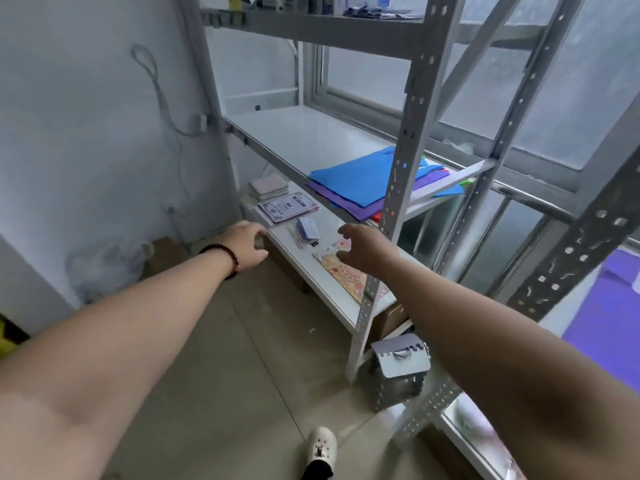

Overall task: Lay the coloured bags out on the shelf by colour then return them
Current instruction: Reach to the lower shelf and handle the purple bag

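Loosely spread and empty, the fingers of the right hand (363, 249) curl a little in the middle of the frame, hovering above a patterned pink and orange card (341, 271) that lies on the lower shelf board (332, 292). Left of it, the left hand (246, 247) is also open with nothing in it, thumb apart from the fingers, its fingertips near the front corner of that same board; a dark bead bracelet (227, 254) circles its wrist. Both bare forearms run back toward the bottom corners of the frame. Up and right of the hands, the coloured bags (360, 185) lie flat in a stack on the middle shelf (294, 136), a blue one on top, purple beneath, a red edge showing at the bottom, partly behind a perforated metal upright (403, 168). More purple sheet (609, 327) shows at the right edge. Papers (287, 206) sit on the lower board, above the left hand. A white shoe (322, 445) stands on the tiled floor (221, 375) at the bottom centre.
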`<act>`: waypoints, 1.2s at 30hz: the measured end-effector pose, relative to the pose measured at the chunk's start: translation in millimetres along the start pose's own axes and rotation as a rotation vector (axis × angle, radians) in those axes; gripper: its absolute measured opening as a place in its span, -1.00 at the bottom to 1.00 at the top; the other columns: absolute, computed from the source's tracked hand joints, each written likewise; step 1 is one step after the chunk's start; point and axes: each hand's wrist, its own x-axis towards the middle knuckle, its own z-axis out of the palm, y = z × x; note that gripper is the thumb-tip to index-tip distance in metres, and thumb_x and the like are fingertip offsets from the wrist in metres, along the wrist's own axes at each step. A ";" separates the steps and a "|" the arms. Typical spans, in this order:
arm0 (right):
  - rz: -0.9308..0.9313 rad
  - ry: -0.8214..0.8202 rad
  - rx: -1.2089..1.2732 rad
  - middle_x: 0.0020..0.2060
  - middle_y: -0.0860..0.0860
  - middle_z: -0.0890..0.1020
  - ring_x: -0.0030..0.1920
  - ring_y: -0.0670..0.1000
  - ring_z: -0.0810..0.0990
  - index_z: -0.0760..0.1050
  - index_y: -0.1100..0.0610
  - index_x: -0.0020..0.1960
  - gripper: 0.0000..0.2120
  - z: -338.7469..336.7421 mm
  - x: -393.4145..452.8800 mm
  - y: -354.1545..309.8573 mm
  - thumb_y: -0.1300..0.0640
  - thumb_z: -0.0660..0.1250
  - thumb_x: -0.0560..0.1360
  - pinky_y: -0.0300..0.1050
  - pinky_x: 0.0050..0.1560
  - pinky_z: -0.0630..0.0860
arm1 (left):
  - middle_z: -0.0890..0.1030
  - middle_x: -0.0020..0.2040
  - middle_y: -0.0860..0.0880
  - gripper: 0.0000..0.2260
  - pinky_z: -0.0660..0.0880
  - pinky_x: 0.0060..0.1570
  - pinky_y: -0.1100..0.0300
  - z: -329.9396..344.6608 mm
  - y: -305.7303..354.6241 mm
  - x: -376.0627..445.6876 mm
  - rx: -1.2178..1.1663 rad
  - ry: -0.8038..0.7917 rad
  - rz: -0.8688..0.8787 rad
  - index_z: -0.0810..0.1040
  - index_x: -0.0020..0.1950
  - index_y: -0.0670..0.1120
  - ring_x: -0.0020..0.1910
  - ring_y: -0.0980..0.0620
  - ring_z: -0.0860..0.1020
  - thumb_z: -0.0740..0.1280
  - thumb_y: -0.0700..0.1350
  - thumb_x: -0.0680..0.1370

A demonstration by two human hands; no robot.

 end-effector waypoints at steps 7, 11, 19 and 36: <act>0.046 -0.032 0.017 0.23 0.11 0.55 0.19 0.13 0.53 0.43 0.15 0.31 -0.55 -2.0 131.3 44.5 0.06 0.38 0.46 -0.09 0.09 0.48 | 0.45 0.31 -0.21 -0.58 0.36 0.26 0.12 9.7 11.1 139.4 0.034 -0.040 -0.010 0.44 0.31 -0.15 0.28 -0.16 0.44 0.34 -0.12 0.47; 0.114 -0.058 -0.027 0.25 0.18 0.53 0.25 0.18 0.48 0.39 0.21 0.33 -0.56 -2.8 196.6 75.6 0.13 0.31 0.48 -0.02 0.19 0.46 | 0.43 0.32 -0.22 -0.57 0.40 0.28 0.07 17.0 24.9 218.5 0.030 -0.081 -0.018 0.41 0.33 -0.14 0.28 -0.18 0.44 0.32 -0.10 0.47; 0.312 -0.029 0.068 0.15 0.20 0.54 0.14 0.20 0.51 0.43 0.27 0.22 -0.66 15.2 280.5 96.5 0.23 0.25 0.46 0.00 0.07 0.51 | 0.41 0.34 -0.21 -0.57 0.38 0.25 0.08 39.5 28.9 320.4 -0.012 -0.135 -0.033 0.40 0.34 -0.16 0.28 -0.16 0.43 0.29 -0.10 0.49; 1.416 0.222 0.388 0.32 0.21 0.40 0.32 0.19 0.41 0.31 0.24 0.36 -0.45 29.0 347.0 141.3 0.03 0.30 0.44 -0.01 0.31 0.39 | 0.45 0.34 -0.25 -0.52 0.38 0.24 0.07 76.2 40.4 525.6 -0.065 -0.505 0.177 0.37 0.34 -0.31 0.30 -0.18 0.44 0.31 -0.08 0.51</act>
